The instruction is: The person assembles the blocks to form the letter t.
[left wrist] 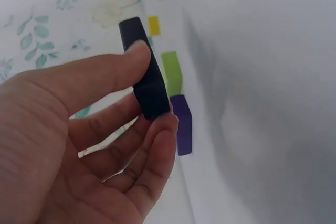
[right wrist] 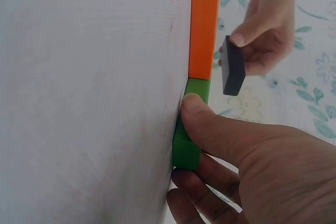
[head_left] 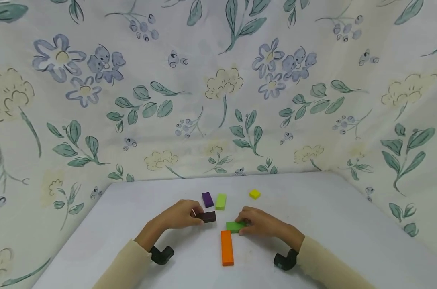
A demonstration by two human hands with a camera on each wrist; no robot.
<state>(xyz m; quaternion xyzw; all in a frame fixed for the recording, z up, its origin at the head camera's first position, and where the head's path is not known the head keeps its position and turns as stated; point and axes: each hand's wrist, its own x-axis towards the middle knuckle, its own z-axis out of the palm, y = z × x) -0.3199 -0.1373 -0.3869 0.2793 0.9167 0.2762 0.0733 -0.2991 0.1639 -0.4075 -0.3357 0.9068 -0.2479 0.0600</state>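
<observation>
My left hand point(head_left: 182, 214) pinches a dark, nearly black block point(head_left: 208, 217) between thumb and fingers; the left wrist view shows this dark block point(left wrist: 144, 69) raised off the table. With thumb and fingers, my right hand point(head_left: 264, 223) grips a green block point(head_left: 233, 227) resting on the table. An orange block point(head_left: 227, 249), long and narrow, lies pointing toward me, its far end against the green one. In the right wrist view the green block point(right wrist: 187, 153) appears to touch the end of the orange block point(right wrist: 203, 24). My fingers cover part of the green block.
Beyond the left hand lie a purple block point(head_left: 207, 199) and a lime block point(head_left: 221, 202), side by side. A small yellow block point(head_left: 255, 194) sits farther right. Behind the white table point(head_left: 294, 192) hangs a floral cloth point(head_left: 204, 100).
</observation>
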